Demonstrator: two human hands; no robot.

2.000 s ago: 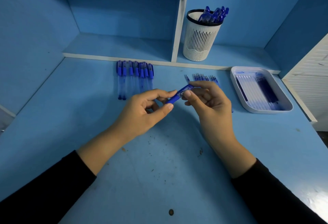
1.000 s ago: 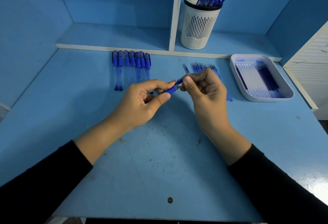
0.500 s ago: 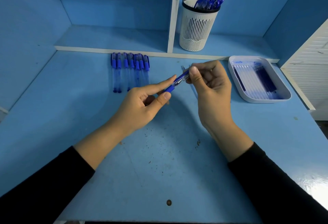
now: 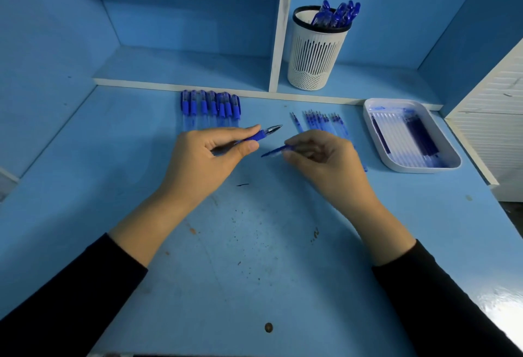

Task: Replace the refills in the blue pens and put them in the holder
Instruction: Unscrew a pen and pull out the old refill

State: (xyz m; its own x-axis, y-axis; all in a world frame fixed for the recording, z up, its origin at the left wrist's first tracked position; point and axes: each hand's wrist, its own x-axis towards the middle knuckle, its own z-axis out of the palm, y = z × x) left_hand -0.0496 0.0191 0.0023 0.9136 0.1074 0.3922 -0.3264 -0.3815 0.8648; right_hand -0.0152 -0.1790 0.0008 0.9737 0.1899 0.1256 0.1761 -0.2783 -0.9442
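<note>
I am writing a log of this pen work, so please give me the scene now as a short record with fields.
left hand: grips a blue pen, metal tip toward the right
right hand: pinches a thin blue refill, apart from the pen
capped pens: a row on the desk near the shelf edge
loose refills: a row on the desk beyond the right hand
tray: white, holds refills, at the desk's right
pen holder: white, on the shelf, blue pens standing inside
</note>
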